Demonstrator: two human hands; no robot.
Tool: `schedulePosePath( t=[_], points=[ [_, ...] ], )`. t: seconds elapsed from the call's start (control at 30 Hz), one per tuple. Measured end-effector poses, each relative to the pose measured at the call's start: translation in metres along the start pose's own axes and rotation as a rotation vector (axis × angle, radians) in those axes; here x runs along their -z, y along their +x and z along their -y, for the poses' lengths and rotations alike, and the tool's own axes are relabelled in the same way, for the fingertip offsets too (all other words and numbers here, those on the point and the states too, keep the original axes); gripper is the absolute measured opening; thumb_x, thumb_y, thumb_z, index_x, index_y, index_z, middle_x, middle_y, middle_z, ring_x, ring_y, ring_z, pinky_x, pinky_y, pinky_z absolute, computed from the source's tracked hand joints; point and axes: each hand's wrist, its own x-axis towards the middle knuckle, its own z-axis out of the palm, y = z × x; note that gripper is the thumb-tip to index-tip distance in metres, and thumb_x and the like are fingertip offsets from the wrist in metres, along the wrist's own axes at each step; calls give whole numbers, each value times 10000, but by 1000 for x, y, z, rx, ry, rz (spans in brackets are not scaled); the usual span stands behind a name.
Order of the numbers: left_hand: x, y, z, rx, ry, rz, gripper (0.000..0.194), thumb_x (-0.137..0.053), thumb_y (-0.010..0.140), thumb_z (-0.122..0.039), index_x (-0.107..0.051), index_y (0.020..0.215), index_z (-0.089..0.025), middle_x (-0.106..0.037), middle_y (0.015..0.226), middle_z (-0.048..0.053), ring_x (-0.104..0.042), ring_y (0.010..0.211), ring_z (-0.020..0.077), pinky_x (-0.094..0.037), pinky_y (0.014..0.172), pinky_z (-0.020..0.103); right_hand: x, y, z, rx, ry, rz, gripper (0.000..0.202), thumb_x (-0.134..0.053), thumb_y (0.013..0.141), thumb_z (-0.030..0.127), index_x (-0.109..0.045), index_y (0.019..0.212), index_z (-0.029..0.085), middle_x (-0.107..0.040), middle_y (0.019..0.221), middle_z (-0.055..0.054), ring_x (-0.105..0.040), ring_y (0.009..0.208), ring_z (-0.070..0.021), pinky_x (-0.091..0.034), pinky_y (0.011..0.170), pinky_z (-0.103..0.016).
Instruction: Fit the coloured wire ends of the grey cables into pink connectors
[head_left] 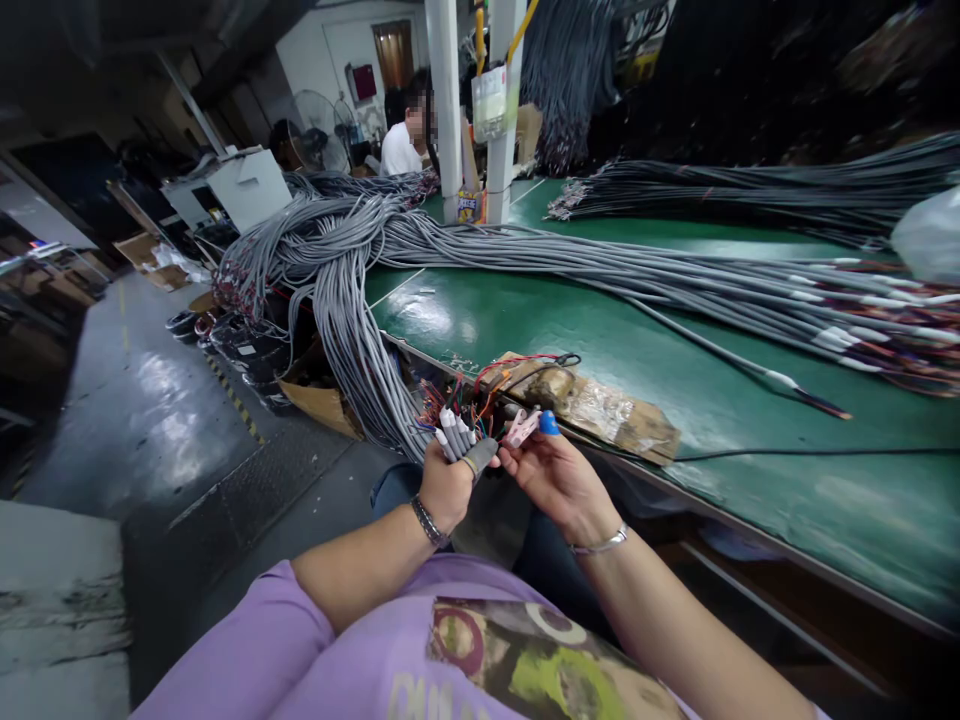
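My left hand (450, 482), with a grey cover on its thumb, is closed round a bundle of grey cables (455, 432) with white sleeves and thin coloured wires at their ends. Just right of it, my right hand (551, 475) has a blue cap on one fingertip. Its fingers are pinched by a small pink-and-white piece (521, 428); what exactly lies between the fingertips is too small to make out. Behind the hands, a wooden board (637, 425) with clear tape and red and black wires rests on the green table's edge.
Long grey cables (525, 250) run across the green table (787, 470) and hang over its left edge. Black cables (750, 190) lie at the back. A person (401, 150) sits beyond the white posts (448, 110). An open cardboard box (322, 400) stands below.
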Motion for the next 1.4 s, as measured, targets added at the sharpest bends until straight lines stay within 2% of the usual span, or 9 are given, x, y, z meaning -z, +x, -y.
schedulePosePath(
  t=[0.27,0.43,0.67,0.87,1.0,1.07,1.17,1.3,1.4],
  points=[
    [8,-2,13,-5,48,18,207,-752,667,-262,-622,562,-141,-605,536,-15,-532,502,94,-408,528,228,-6,4,-4,73,49,-93,154,-773,728,321,-696,771,195,-724,724,11,-639,645,-112,-573,618,-231],
    [11,-4,17,7,56,41,189,-755,665,-260,-626,591,-143,-624,574,-14,-560,536,107,-423,546,233,-8,3,-6,95,40,-85,180,-778,718,343,-697,782,195,-723,740,16,-626,638,-107,-562,621,-226],
    [11,-5,11,-6,21,45,181,-746,672,-255,-636,583,-141,-633,560,-5,-556,522,102,-420,545,231,-3,-3,-10,50,-9,2,314,-748,703,489,-683,826,208,-720,784,6,-630,658,-127,-546,639,-259],
    [14,-7,-4,34,-51,39,205,-764,635,-274,-639,542,-142,-619,509,0,-547,474,104,-432,532,244,-3,-6,-7,-7,-99,29,369,-670,736,574,-673,838,219,-713,817,-20,-632,653,-139,-538,638,-289],
    [18,-4,-14,63,-93,84,191,-760,627,-287,-671,550,-138,-647,527,27,-595,506,136,-457,545,260,-10,-6,-4,59,-159,1,207,-724,743,397,-674,818,210,-678,749,14,-576,608,-102,-521,601,-239],
    [20,-2,-16,80,-103,113,184,-760,620,-285,-677,549,-137,-649,527,31,-605,516,143,-471,560,266,-12,-7,-4,79,-165,-8,188,-725,737,365,-677,814,201,-660,723,17,-558,599,-99,-515,590,-233],
    [22,1,-17,103,-78,173,187,-753,628,-277,-675,538,-132,-648,528,34,-606,525,140,-477,571,262,-10,-6,-8,137,-180,-48,255,-722,728,433,-681,798,191,-653,713,7,-551,597,-106,-512,585,-241],
    [21,4,-15,111,-41,228,187,-750,634,-268,-672,531,-132,-645,527,35,-600,525,137,-478,576,263,-1,-1,-15,322,-275,-82,357,-702,722,541,-690,756,186,-648,688,-7,-546,599,-112,-500,582,-237],
    [17,6,-13,101,14,251,221,-750,641,-311,-676,534,-132,-629,506,38,-615,552,155,-485,588,273,2,3,-17,291,-217,-32,369,-710,709,555,-691,759,190,-650,683,-6,-553,607,-114,-506,587,-240]
  ],
)
